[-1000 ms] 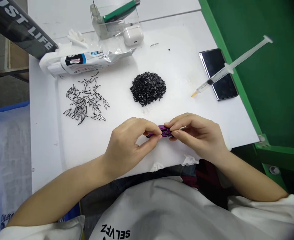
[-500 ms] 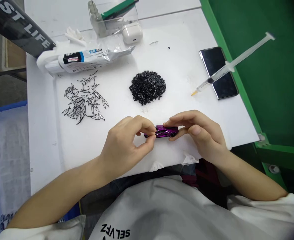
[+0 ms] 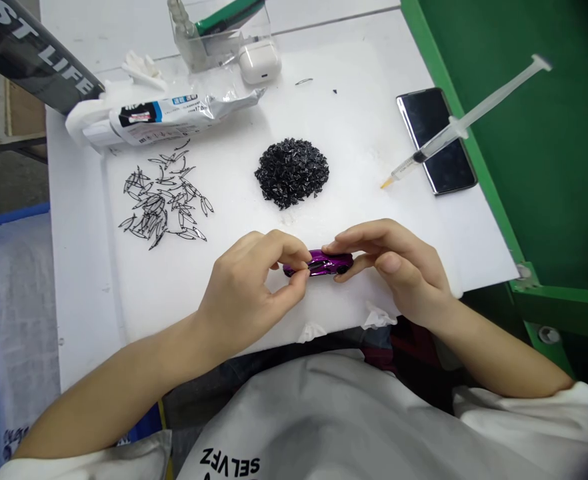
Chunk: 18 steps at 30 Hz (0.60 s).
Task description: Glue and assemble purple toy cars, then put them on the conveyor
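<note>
Left hand point(image 3: 247, 283): narrow grip, thumb and forefinger closed on one end of the purple toy car point(image 3: 321, 264).
Right hand point(image 3: 394, 263): fingers narrow, curled over the other end, also holding.
Car position: lengthwise between the hands, over the white board point(image 3: 354, 127); contact with the board cannot be told.
Car condition: glossy paint, dark windows — no damage visible.
Just beyond: heap of black slivers point(image 3: 291, 173).
To the left: scatter of leaf-shaped black-edged pieces point(image 3: 167, 200).
Far right: syringe point(image 3: 439, 143), orange tip, lying across a smartphone point(image 3: 457, 170).
</note>
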Each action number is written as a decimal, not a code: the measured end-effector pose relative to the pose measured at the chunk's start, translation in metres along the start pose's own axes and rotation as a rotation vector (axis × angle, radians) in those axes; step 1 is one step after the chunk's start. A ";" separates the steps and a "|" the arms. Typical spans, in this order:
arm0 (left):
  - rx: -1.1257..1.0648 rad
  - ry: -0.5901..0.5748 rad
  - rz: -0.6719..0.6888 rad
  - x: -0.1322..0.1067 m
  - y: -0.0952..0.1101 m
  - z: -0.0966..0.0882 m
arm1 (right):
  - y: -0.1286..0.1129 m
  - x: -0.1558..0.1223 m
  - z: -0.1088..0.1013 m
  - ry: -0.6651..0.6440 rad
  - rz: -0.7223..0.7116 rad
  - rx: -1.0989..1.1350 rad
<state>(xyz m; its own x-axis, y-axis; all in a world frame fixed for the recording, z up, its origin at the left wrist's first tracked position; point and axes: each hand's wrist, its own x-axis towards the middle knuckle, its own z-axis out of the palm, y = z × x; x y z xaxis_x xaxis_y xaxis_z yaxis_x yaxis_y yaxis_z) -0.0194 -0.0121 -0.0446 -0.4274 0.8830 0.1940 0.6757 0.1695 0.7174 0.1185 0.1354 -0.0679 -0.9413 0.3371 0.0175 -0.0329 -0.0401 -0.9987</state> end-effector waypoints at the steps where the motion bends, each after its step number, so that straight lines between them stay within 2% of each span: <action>1: 0.000 -0.002 -0.003 0.000 0.000 0.000 | 0.000 0.000 0.000 -0.001 0.002 -0.007; 10: -0.017 -0.022 -0.009 0.001 0.000 0.002 | -0.001 -0.001 -0.001 -0.020 0.008 -0.058; 14: -0.060 -0.081 -0.076 0.002 0.001 0.001 | 0.000 -0.001 -0.001 -0.039 -0.020 -0.061; 18: -0.011 -0.121 -0.125 0.004 0.000 0.001 | 0.002 -0.003 -0.002 -0.033 -0.004 -0.117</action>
<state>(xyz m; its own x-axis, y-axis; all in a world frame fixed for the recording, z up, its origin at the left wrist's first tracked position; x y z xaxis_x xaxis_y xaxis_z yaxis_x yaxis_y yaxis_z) -0.0208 -0.0086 -0.0444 -0.4317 0.9018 0.0213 0.6152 0.2770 0.7381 0.1218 0.1363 -0.0699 -0.9519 0.3058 0.0214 0.0008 0.0724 -0.9974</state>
